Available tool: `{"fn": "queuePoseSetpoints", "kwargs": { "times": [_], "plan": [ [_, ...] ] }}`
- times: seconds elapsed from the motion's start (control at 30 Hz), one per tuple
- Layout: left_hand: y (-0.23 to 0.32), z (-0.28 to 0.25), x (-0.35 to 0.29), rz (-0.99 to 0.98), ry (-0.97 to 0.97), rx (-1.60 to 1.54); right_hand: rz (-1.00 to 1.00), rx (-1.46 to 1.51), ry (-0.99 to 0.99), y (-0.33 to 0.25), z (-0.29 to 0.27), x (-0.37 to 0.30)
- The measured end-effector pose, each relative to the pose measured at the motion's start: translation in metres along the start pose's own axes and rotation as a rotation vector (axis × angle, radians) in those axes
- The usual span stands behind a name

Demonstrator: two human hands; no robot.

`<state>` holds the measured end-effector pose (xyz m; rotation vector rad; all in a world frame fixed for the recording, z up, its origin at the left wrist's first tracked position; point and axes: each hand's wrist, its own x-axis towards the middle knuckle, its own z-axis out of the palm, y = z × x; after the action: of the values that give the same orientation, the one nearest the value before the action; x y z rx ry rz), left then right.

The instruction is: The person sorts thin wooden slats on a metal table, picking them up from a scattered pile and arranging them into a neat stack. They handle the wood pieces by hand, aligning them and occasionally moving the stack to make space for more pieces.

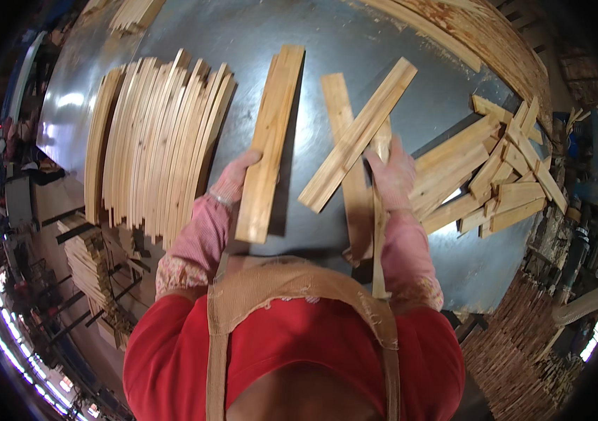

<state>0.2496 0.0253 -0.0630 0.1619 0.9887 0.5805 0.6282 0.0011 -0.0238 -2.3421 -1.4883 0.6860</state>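
My left hand (238,175) is closed on the left edge of a few flat wooden boards (269,151), held together and pointing away from me. Further right, my right hand (392,177) grips a narrow wooden strip (379,242), which runs under the palm toward my body. Beside that hand a loose wooden slat (358,133) lies slantwise across another slat (356,203). The fingertips of my right hand are partly hidden against the wood.
A long row of slats on edge (162,144) stands at the left of the metal table (207,35). On the right lies a jumbled heap of short boards (499,165). Stacked wood (92,270) rests below the table's left edge, more stacks (523,337) at lower right.
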Motion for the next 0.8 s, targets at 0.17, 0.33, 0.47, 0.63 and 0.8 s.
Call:
{"fn": "queuePoseSetpoints", "kwargs": {
  "times": [0.17, 0.33, 0.47, 0.63, 0.8],
  "plan": [
    [-0.004, -0.009, -0.021, 0.074, 0.101, -0.107, 0.012, -0.172, 0.251, -0.074, 0.085, 0.011],
    [-0.023, -0.060, -0.047, 0.179, -0.239, -0.387, 0.021, 0.002, 0.111, -0.090, 0.089, 0.003],
    [-0.038, -0.077, -0.067, 0.111, 0.099, -0.279, -0.159, 0.504, 0.040, -0.135, 0.128, -0.061],
    [-0.032, -0.093, -0.105, 0.451, 0.413, 0.956, -0.074, 0.853, -0.364, -0.202, 0.225, -0.172],
    [-0.035, -0.095, -0.167, 0.813, 0.669, 1.750, -0.211, 0.173, -0.542, -0.234, 0.225, -0.196]
  ]
}}
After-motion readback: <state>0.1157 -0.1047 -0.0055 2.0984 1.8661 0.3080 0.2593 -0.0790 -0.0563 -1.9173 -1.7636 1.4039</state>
